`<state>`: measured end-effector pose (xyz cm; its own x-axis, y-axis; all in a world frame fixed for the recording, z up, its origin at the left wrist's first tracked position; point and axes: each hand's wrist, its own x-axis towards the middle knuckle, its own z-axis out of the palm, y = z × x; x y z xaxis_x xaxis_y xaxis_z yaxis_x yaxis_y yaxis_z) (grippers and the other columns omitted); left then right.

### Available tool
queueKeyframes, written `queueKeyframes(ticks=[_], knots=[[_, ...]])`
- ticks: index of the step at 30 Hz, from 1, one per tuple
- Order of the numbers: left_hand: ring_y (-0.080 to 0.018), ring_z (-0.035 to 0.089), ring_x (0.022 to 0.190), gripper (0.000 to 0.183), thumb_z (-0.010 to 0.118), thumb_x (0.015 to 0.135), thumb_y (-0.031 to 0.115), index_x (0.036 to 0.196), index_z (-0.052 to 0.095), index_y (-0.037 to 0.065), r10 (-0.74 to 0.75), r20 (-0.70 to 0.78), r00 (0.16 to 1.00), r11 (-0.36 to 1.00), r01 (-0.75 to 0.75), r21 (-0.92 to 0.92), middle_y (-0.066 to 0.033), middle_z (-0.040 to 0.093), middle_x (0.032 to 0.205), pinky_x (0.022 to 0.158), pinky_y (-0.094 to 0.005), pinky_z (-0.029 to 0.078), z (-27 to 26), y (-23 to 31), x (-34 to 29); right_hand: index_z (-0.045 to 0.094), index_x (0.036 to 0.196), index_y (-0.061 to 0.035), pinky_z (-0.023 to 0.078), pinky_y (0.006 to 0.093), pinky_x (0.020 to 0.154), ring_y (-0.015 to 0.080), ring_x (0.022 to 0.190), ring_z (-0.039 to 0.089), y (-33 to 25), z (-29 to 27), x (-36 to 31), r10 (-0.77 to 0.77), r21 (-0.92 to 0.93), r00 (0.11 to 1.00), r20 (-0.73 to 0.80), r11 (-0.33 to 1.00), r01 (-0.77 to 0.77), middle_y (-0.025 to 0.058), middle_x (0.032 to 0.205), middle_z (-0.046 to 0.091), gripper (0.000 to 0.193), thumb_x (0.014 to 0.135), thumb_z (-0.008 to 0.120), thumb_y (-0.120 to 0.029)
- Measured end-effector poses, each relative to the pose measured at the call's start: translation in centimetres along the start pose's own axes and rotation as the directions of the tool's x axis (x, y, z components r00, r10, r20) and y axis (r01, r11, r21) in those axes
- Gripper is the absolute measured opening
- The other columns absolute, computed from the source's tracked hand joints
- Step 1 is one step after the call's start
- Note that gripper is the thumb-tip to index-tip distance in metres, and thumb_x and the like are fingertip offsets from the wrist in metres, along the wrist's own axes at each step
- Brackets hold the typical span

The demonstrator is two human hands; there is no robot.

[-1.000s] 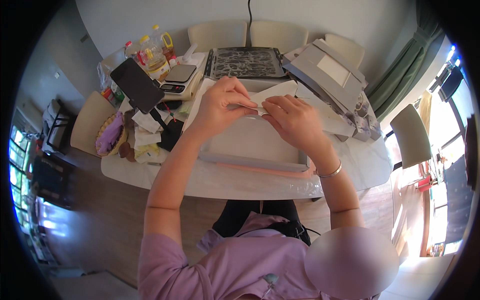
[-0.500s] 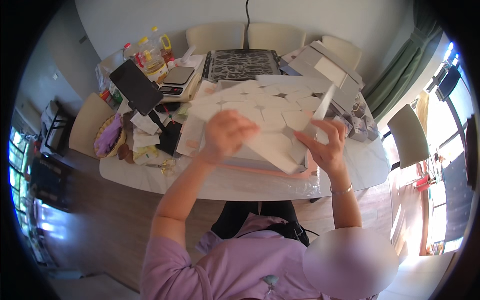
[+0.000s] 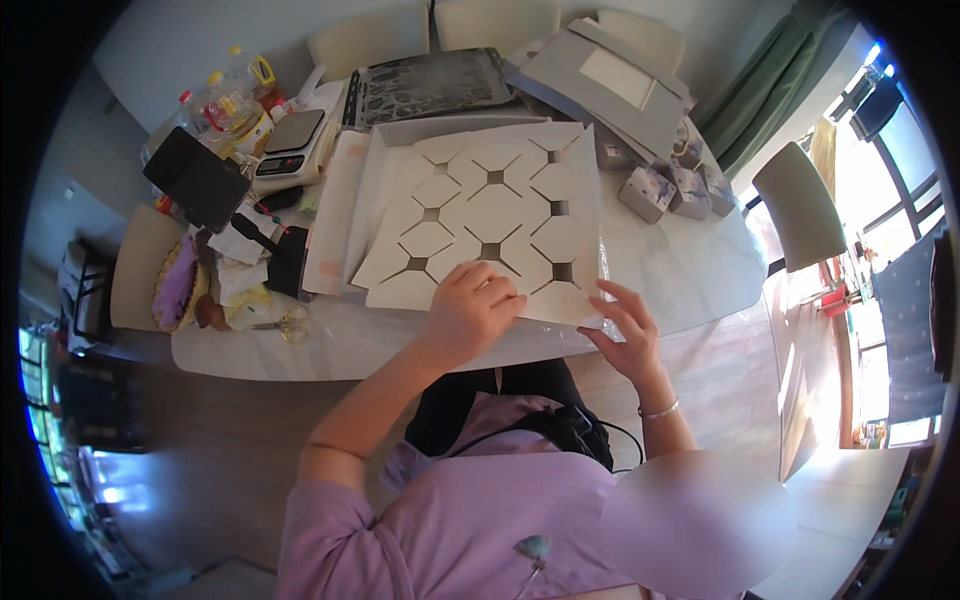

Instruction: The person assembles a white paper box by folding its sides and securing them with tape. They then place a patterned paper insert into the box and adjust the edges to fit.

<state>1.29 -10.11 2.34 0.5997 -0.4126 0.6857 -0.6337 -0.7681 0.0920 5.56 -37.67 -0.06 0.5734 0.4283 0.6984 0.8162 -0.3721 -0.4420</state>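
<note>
A flat off-white cardboard insert (image 3: pixel 460 207) with slits and several small square openings lies over a shallow pale box (image 3: pixel 378 180) on the table. The box's far rim and left side show past it; the rest is hidden. My left hand (image 3: pixel 470 315) is closed on the insert's near edge, fingers bent over the top and the thumb out of sight. At the near right corner, my right hand (image 3: pixel 628 330) pinches the insert between thumb and fingers. Clear plastic film (image 3: pixel 603 262) peeks out along its right side.
Small patterned boxes (image 3: pixel 648 193) and a grey box lid (image 3: pixel 625 75) stand to the right. A black tray (image 3: pixel 430 85) lies behind. At left are a kitchen scale (image 3: pixel 293 135), oil bottles (image 3: pixel 240 115), a phone on a stand (image 3: pixel 197 178), gold scissors (image 3: pixel 292 323) and a basket (image 3: pixel 180 285).
The insert was folded and tilted up, with a flap raised at the right; it now lies spread flat. Both hands have come lower, toward its near edge. The view has shifted.
</note>
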Motion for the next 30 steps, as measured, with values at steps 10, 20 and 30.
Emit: queueKeyframes(ticks=[10,20,30], knots=[[-0.0228,0.063,0.077,0.012,0.08,0.083,0.015,0.092,0.077,0.008,-0.06,0.303,0.951,0.873,0.197,-0.446,-0.0044,0.068,0.085,0.07,-0.0347,0.052,-2.2,-0.7,10.5,0.069,0.115,-0.0002,0.058,0.0286,0.076,0.019,0.084,0.075,-0.5,-0.8,7.0,0.03,0.162,0.973,-0.229,0.987,0.008,0.0106,0.1,0.078,0.036,0.081,0.081,0.003],[-0.0021,0.055,0.074,0.02,0.078,0.094,0.024,0.098,0.075,0.005,-0.316,0.369,0.874,0.684,0.479,-0.55,0.0047,0.065,0.081,0.065,-0.0223,0.046,-8.2,-3.1,17.9,0.069,0.113,0.0055,0.059,0.0282,0.082,0.0206,0.092,0.074,-0.8,-0.5,15.3,0.143,0.644,0.96,-0.24,0.764,0.047,0.011,0.114,0.065,0.026,0.087,0.07,0.012],[-0.0049,0.063,0.08,0.022,0.073,0.097,0.022,0.103,0.075,0.001,-0.408,0.449,0.795,0.387,0.596,-0.703,0.0012,0.073,0.091,0.074,-0.0208,0.051,-11.3,-6.8,17.9,0.071,0.108,0.0038,0.059,0.0276,0.082,0.0174,0.088,0.072,-2.6,0.7,20.5,0.002,0.668,0.976,-0.216,0.73,0.146,0.008,0.101,0.066,0.021,0.087,0.074,0.007]])
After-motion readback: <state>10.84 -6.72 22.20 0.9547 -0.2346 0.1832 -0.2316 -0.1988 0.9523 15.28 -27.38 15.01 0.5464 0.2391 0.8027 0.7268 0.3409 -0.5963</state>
